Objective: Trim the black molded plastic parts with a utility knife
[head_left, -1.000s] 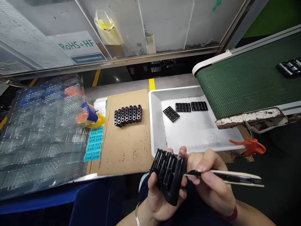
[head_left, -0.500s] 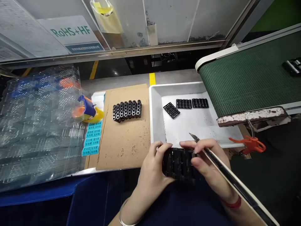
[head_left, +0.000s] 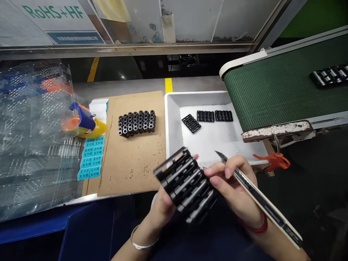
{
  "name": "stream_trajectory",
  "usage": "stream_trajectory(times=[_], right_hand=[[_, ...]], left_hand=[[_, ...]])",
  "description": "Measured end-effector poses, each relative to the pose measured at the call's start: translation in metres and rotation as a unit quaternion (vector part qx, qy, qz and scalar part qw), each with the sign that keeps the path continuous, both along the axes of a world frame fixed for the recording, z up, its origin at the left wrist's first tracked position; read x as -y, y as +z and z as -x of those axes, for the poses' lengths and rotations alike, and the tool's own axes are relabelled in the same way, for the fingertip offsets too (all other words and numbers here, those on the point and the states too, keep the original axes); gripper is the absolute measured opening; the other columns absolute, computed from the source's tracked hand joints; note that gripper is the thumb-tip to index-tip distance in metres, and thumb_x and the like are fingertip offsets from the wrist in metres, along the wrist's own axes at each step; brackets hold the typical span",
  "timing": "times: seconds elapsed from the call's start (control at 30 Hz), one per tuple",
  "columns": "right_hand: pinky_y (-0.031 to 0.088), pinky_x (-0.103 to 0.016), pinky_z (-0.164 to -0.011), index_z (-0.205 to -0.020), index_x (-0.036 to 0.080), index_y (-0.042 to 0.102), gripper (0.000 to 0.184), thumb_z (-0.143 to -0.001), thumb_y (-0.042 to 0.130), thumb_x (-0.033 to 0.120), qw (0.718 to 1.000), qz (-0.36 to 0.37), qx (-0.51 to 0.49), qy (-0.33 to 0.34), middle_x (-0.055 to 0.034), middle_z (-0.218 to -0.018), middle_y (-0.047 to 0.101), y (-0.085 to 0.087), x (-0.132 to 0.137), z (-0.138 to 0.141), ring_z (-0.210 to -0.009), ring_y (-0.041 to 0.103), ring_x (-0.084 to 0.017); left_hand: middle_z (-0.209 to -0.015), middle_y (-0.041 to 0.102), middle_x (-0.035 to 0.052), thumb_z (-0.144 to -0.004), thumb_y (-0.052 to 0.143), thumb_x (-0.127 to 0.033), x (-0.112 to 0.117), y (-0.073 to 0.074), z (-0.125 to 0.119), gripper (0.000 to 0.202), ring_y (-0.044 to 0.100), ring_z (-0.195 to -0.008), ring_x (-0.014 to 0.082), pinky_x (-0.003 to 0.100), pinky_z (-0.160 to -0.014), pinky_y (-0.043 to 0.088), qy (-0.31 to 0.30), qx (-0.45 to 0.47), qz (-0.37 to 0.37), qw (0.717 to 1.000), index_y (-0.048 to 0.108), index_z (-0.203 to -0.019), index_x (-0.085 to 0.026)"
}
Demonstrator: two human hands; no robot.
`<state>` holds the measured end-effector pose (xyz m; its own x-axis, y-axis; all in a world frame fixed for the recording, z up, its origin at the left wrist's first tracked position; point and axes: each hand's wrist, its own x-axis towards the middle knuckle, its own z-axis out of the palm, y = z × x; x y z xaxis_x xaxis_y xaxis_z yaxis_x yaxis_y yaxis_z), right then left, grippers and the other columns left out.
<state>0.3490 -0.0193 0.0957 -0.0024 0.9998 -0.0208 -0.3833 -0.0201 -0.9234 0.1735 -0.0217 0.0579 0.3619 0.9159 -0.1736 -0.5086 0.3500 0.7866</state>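
My left hand (head_left: 164, 204) grips a black ribbed plastic part (head_left: 187, 183) from below, and most of its fingers are hidden behind it. The part is tilted, with its slotted face toward me and its edges blurred. A slim, pale-handled craft knife (head_left: 261, 199) lies across my right hand (head_left: 236, 181), held between the fingers with its blade pointing up and left. The right thumb and index fingertips touch or nearly touch the part's right edge. Beyond the hands, three similar black parts (head_left: 214, 116) lie in a white tray (head_left: 173, 145).
Stacked black parts (head_left: 136, 123) stand on cardboard (head_left: 116, 156). Clear plastic trays (head_left: 35, 145), a yellow and blue tape dispenser (head_left: 88, 123) and blue labels (head_left: 91, 157) are left. A green conveyor (head_left: 269, 90) carries another black part (head_left: 330, 75); an orange air gun (head_left: 274, 161) hangs below.
The black part in my left hand has turned and tilted, showing its ribbed face. My right hand keeps the knife. On the conveyor, more of a black part shows. The view has shifted.
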Motion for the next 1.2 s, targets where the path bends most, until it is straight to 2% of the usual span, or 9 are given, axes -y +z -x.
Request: stream_trajectory(times=[0.07, 0.17, 0.23, 0.37, 0.5, 0.63, 0.8, 1.0, 1.2], right_hand=[[0.052, -0.034, -0.106, -0.093, 0.029, 0.064, 0.007, -0.095, 0.071, 0.027, 1.0, -0.02, 0.015, 0.016, 0.0039, -0.094, 0.081, 0.003, 0.001, 0.0, -0.097, 0.074, -0.013], [0.058, -0.031, -0.086, -0.094, 0.026, 0.071, 0.027, -0.101, 0.057, 0.048, 0.998, -0.048, 0.036, -0.015, 0.0003, -0.078, 0.072, 0.005, 0.0, -0.008, -0.078, 0.068, -0.015], [0.055, -0.025, -0.07, -0.095, 0.026, 0.074, 0.026, -0.099, 0.06, 0.047, 0.996, -0.04, 0.059, -0.05, 0.0013, -0.072, 0.065, 0.005, -0.002, -0.016, -0.071, 0.061, -0.013], [0.054, -0.021, -0.068, -0.097, 0.03, 0.076, 0.014, -0.086, 0.081, 0.037, 0.996, 0.006, 0.07, -0.056, 0.0019, -0.076, 0.067, 0.004, -0.004, -0.029, -0.072, 0.063, -0.012], [0.052, -0.016, -0.054, -0.081, 0.025, 0.079, 0.015, -0.082, 0.084, 0.038, 0.997, 0.067, 0.038, -0.028, 0.001, -0.065, 0.065, 0.003, -0.003, -0.029, -0.059, 0.061, -0.009], [0.046, -0.013, -0.044, -0.076, 0.021, 0.072, 0.021, -0.079, 0.086, 0.038, 0.984, 0.179, -0.007, 0.02, 0.0033, -0.057, 0.062, 0.005, 0.0, -0.018, -0.047, 0.057, -0.006], [0.048, -0.016, -0.042, -0.073, 0.02, 0.061, 0.029, -0.079, 0.085, 0.033, 0.975, 0.214, -0.044, 0.047, 0.0039, -0.056, 0.068, 0.004, 0.005, -0.008, -0.044, 0.061, -0.009], [0.052, -0.019, -0.044, -0.074, 0.019, 0.063, 0.026, -0.089, 0.075, 0.037, 0.961, 0.238, -0.111, 0.091, 0.0013, -0.058, 0.071, 0.002, 0.008, -0.005, -0.046, 0.065, -0.012], [0.048, -0.017, -0.041, -0.072, 0.019, 0.061, 0.029, -0.086, 0.079, 0.037, 0.951, 0.27, -0.123, 0.089, 0.0036, -0.055, 0.068, 0.002, 0.01, -0.002, -0.042, 0.056, -0.008]], left_hand=[[-0.143, 0.061, 0.0138, -0.09, 0.042, -0.079, 0.001, 0.002, -0.005, 0.079, 0.067, -0.115, 0.033, 0.048, -0.099, 0.056, -0.056, 0.116, 0.103, 0.986, 0.053, -0.147, -0.026], [-0.135, 0.067, 0.0118, -0.097, 0.038, -0.069, -0.002, 0.012, -0.005, 0.068, 0.075, -0.093, 0.0269, 0.043, -0.083, 0.063, -0.064, 0.201, 0.152, 0.966, 0.041, -0.154, -0.033], [-0.135, 0.066, 0.0086, -0.099, 0.039, -0.065, -0.006, 0.019, -0.003, 0.064, 0.076, -0.086, 0.0242, 0.039, -0.075, 0.064, -0.046, 0.225, 0.152, 0.961, 0.028, -0.157, -0.043], [-0.148, 0.056, 0.007, -0.1, 0.036, -0.064, -0.009, 0.024, -0.002, 0.06, 0.076, -0.091, 0.0276, 0.038, -0.066, 0.066, -0.043, 0.261, 0.164, 0.95, 0.018, -0.156, -0.054], [-0.154, 0.049, 0.0114, -0.1, 0.031, -0.066, -0.005, 0.024, -0.005, 0.062, 0.076, -0.086, 0.0253, 0.029, -0.053, 0.063, -0.049, 0.278, 0.168, 0.944, 0.015, -0.157, -0.052], [-0.154, 0.049, 0.0143, -0.1, 0.033, -0.064, 0.0, 0.026, -0.009, 0.066, 0.076, -0.086, 0.0235, 0.027, -0.053, 0.063, -0.045, 0.262, 0.17, 0.949, 0.012, -0.16, -0.045], [-0.148, 0.058, 0.0127, -0.101, 0.035, -0.064, 0.004, 0.028, -0.011, 0.065, 0.076, -0.086, 0.0229, 0.027, -0.053, 0.062, -0.065, 0.26, 0.209, 0.94, 0.026, -0.159, -0.037], [-0.128, 0.071, 0.0146, -0.097, 0.041, -0.068, 0.003, 0.03, -0.013, 0.07, 0.074, -0.078, 0.0204, 0.027, -0.06, 0.06, -0.079, 0.229, 0.242, 0.94, 0.056, -0.144, -0.019], [-0.107, 0.077, 0.0157, -0.095, 0.038, -0.072, 0.002, 0.027, -0.015, 0.077, 0.074, -0.075, 0.021, 0.026, -0.06, 0.058, -0.126, 0.235, 0.254, 0.93, 0.063, -0.134, -0.011]])
